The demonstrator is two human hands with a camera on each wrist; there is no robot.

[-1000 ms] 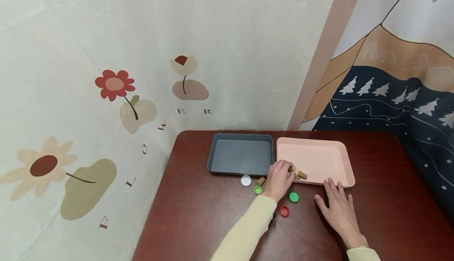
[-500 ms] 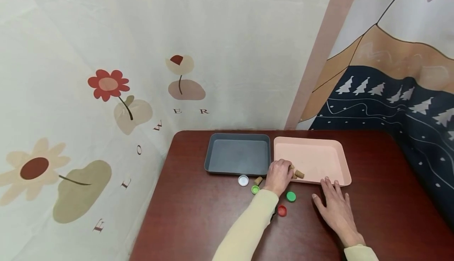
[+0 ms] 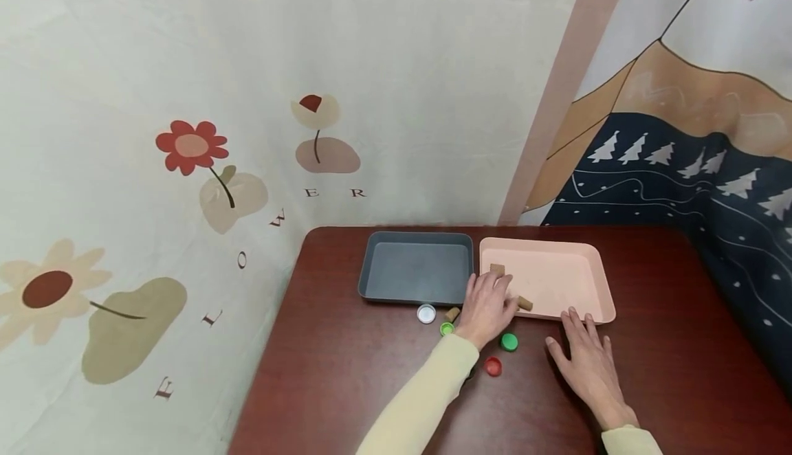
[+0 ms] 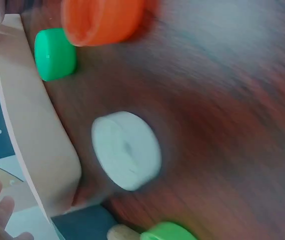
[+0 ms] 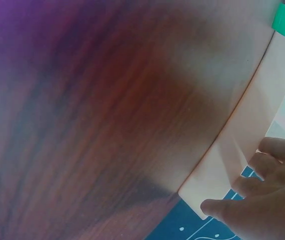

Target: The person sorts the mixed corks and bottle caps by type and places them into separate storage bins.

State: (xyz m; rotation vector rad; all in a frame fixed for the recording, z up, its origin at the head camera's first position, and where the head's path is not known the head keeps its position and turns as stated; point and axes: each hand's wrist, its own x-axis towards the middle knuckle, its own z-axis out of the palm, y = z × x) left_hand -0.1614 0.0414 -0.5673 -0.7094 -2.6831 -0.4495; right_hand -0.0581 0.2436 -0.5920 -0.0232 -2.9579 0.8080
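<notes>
Since a moment ago, one cork [image 3: 498, 269] has left the left hand [image 3: 489, 307] and lies in the pink tray [image 3: 594, 262]; its fingers are now spread, holding nothing. Right hand [image 3: 588, 359] rests flat, fingers apart, beside the tray.

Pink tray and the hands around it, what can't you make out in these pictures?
- Head view: the left hand covers the near left edge of the pink plastic tray; any cork under its fingers is hidden.
- Left wrist view: motion blur smears the dark red wooden table; the frame's bottom edge cuts off the light green bottle cap.
- Right wrist view: the right hand is cut off by the frame edge.
</notes>
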